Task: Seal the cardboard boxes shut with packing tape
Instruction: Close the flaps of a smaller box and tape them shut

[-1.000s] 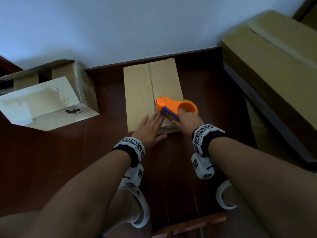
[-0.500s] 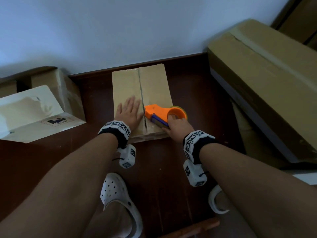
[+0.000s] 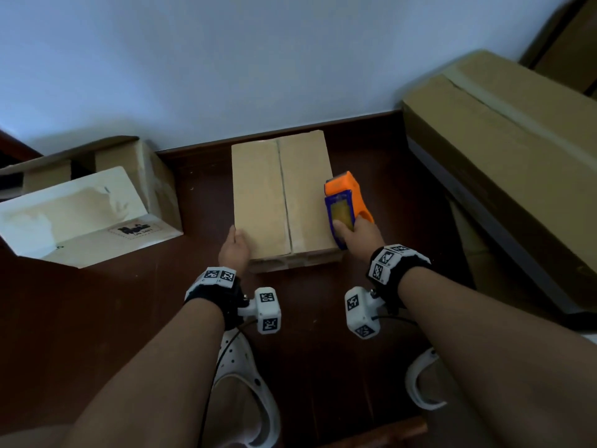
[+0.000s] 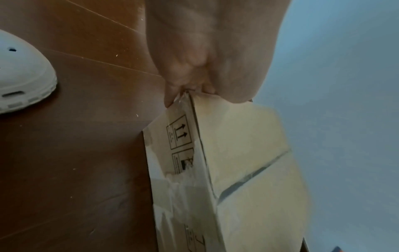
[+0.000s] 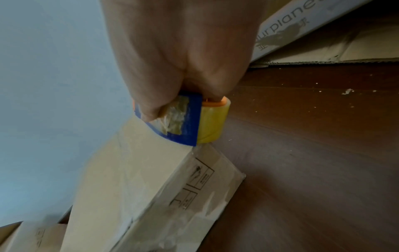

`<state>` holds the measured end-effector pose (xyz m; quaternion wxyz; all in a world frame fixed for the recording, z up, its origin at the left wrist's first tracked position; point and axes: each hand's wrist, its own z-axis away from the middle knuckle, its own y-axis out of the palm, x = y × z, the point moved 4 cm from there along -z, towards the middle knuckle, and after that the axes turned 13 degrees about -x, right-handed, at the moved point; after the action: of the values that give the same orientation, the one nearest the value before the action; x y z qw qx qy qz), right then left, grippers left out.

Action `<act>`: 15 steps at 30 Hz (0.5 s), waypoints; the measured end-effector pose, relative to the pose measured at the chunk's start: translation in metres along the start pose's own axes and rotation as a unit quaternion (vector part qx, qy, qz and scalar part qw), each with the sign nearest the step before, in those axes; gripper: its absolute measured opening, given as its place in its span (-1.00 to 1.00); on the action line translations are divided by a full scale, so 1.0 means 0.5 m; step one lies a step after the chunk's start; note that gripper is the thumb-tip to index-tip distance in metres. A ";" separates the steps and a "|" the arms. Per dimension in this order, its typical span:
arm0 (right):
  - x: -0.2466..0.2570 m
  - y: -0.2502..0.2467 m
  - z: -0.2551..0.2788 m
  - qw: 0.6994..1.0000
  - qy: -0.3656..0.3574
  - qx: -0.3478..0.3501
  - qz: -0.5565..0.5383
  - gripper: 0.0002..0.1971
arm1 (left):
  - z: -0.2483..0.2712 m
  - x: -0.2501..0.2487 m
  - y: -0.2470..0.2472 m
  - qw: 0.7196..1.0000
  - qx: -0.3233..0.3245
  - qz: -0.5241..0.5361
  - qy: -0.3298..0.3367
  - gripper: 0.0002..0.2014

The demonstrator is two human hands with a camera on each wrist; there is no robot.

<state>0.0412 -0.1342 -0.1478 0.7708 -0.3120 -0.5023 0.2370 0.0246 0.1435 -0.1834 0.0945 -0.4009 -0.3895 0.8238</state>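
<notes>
Probably a home room: dark wood-plank floor (image 3: 97, 318), plain pale wall (image 3: 226, 59), cardboard boxes (image 3: 517, 156) along it.

I see bare forearms, no sleeves. Each wrist wears a black band (image 3: 211, 294) ringed with white square tiles printed in black fiducial patterns; the right band (image 3: 392, 265) matches. Below each band hangs a white blocky camera housing (image 3: 267, 310) with the same printed markers, its twin (image 3: 360, 313) on the right. A thin black cable (image 3: 223, 354) trails from the left unit. White perforated clogs (image 3: 248, 392) cover my feet.
</notes>
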 end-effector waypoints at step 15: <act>-0.003 0.010 0.001 0.998 -0.007 -0.020 0.065 -0.57 | 0.060 -0.037 0.018 0.997 0.018 -0.070 0.004 0.00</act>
<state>0.0400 -0.1313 -0.1523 0.7435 -0.3579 -0.4913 0.2788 0.0164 0.1117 -0.1679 0.1606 -0.3741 -0.4013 0.8205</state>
